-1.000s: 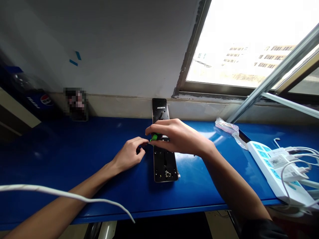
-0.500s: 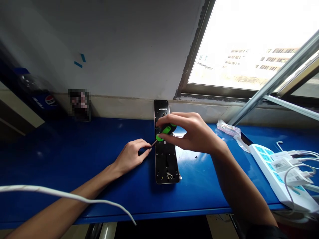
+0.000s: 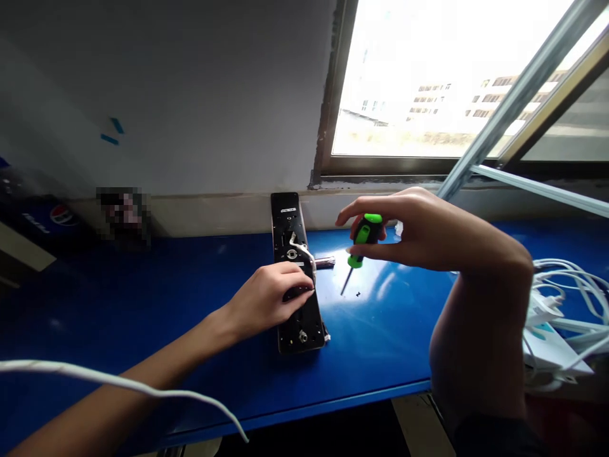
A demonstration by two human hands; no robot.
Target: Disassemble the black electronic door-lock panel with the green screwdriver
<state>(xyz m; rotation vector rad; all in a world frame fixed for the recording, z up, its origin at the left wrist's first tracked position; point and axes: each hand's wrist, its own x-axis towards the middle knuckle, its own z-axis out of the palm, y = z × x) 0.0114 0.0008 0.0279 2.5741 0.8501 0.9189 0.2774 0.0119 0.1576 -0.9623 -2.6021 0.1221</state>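
Observation:
A long black metal panel (image 3: 288, 219) with a brass-coloured edge, probably a door lock plate, lies on the blue bench. A white wire (image 3: 301, 249) loops over its upper part. My left hand (image 3: 271, 299) lies across the panel's middle, fingers curled over its right edge and hiding that part. My right hand (image 3: 409, 231) is raised to the right of the panel, holding a green-and-black screwdriver (image 3: 365, 236) with its tip pointing down. A short metal cylinder (image 3: 325, 262) lies against the panel's right side. Two tiny dark screws (image 3: 358, 294) rest on the bench under the screwdriver tip.
A white cable (image 3: 118, 381) runs across the foreground above my left forearm. A bundle of white cords and a white power strip (image 3: 547, 352) sit at the right, partly behind my right arm. A window frame and wall stand behind the blue bench (image 3: 143, 298).
My right hand has lifted the screwdriver off the panel and moved right. My left hand has moved onto the panel. A white wire and metal cylinder now show. The view has turned left.

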